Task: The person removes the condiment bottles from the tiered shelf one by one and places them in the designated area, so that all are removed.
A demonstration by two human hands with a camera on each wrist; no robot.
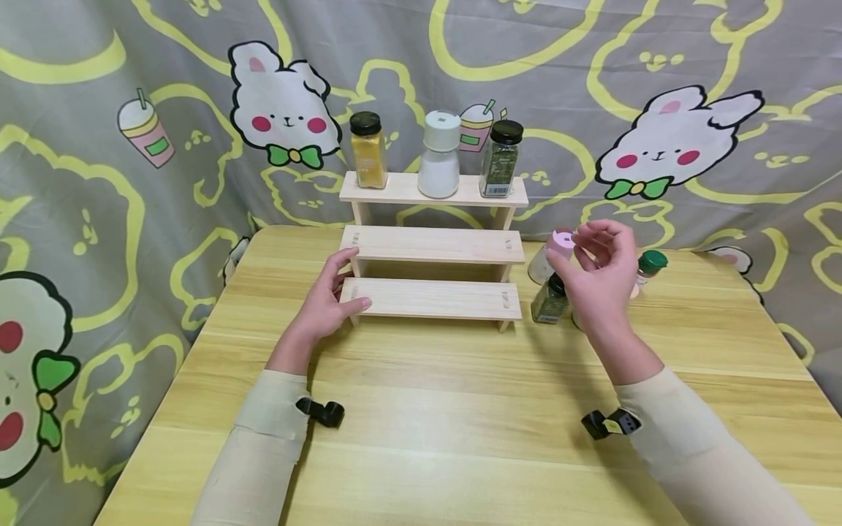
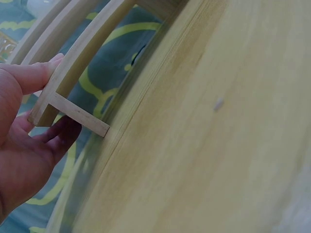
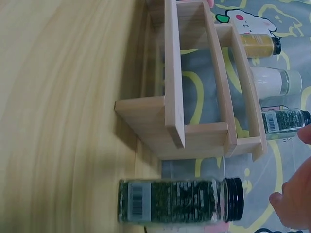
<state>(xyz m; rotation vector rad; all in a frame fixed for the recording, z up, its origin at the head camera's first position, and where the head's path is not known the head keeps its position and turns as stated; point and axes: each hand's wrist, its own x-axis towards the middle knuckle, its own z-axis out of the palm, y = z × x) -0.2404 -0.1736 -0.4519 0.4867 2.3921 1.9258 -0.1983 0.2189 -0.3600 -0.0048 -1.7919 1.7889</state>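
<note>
A three-tier wooden shelf rack (image 1: 430, 299) stands on the table. My left hand (image 1: 327, 303) grips its left end, thumb on top of the lowest tier and fingers around the side. The left wrist view shows that hand (image 2: 29, 121) around the board's end. My right hand (image 1: 601, 274) hovers above a group of jars to the right, fingers bent and thumb apart, holding nothing visible. Below it are a jar of green herbs with a black lid (image 1: 549, 301), a jar with a pink lid (image 1: 541, 267) and a green-capped jar (image 1: 651, 264), partly hidden by the hand.
On the top tier stand a yellow spice jar (image 1: 370, 152), a white-capped jar of white contents (image 1: 439, 157) and another dark green herb jar (image 1: 501, 161). A patterned curtain (image 1: 395, 44) hangs behind the wooden table (image 1: 421, 438).
</note>
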